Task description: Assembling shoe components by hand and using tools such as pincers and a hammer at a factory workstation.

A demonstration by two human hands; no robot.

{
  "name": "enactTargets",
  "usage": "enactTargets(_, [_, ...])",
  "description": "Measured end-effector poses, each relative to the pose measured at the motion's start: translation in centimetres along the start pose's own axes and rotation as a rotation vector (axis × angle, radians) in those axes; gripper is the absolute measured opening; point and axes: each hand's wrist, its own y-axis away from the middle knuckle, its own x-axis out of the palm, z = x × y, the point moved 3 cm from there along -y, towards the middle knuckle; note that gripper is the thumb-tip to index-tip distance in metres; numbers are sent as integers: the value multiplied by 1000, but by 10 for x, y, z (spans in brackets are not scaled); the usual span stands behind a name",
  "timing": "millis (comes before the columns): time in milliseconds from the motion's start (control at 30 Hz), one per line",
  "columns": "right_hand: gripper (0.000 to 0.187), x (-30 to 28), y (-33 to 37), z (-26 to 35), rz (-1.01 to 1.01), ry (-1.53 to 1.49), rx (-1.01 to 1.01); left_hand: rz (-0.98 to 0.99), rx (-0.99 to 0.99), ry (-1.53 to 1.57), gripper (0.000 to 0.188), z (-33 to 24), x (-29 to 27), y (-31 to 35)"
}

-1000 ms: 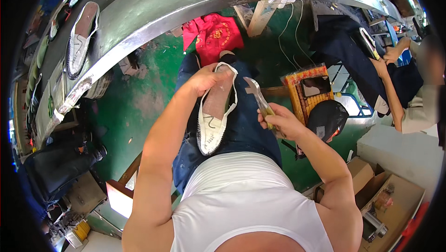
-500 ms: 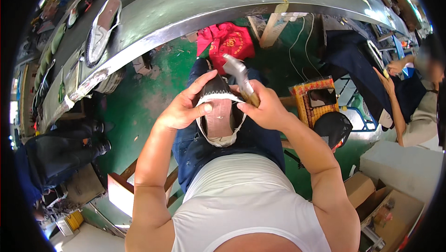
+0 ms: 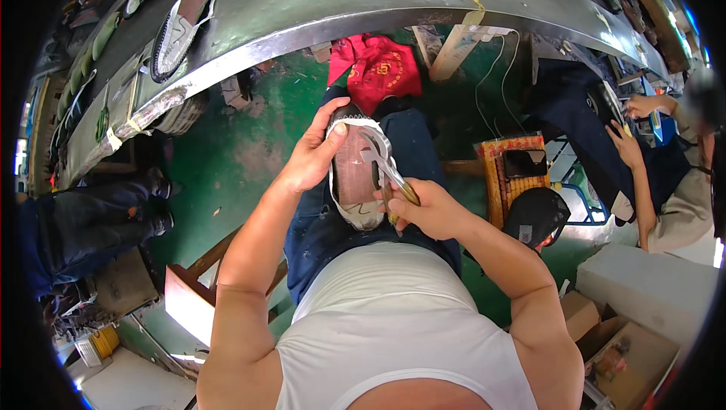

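Note:
Sole side up over my lap lies a shoe upper on its last (image 3: pixel 352 164), with a brown insole and a pale edge folded around it. My left hand (image 3: pixel 311 151) grips its far end, thumb on the insole and fingers along the left side. In my right hand (image 3: pixel 428 210) is a pair of metal pliers (image 3: pixel 383 159) with brass-coloured handles. The plier jaws stand apart over the shoe's right edge; whether they touch the material I cannot tell.
A metal-topped bench (image 3: pixel 318 11) curves across the far side, bearing another shoe (image 3: pixel 184 28). Beneath it lies a red bag (image 3: pixel 383 71). To the right are a woven seat (image 3: pixel 495 187), a phone (image 3: pixel 523 163) and a black cap (image 3: pixel 535 215). A co-worker's hand (image 3: pixel 626 144) shows farther right.
The shoe has tipped so its insole shows at full length. My right hand has come nearer to me, and the pliers have turned, their jaws now over the insole's right edge.

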Motion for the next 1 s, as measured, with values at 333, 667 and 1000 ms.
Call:
enactTargets(333, [26,-7,-2,11,-31,-194,2,-51,193,-428,55,11,1,-14])
enactTargets(667, [26,-47,-34,1,-306,595,-247,-27,116,-328,44,31,-6,-32])
enactTargets(1000, [28,-41,-68,-34,-498,650,-457,-62,92,-228,38,44,-19,-36])
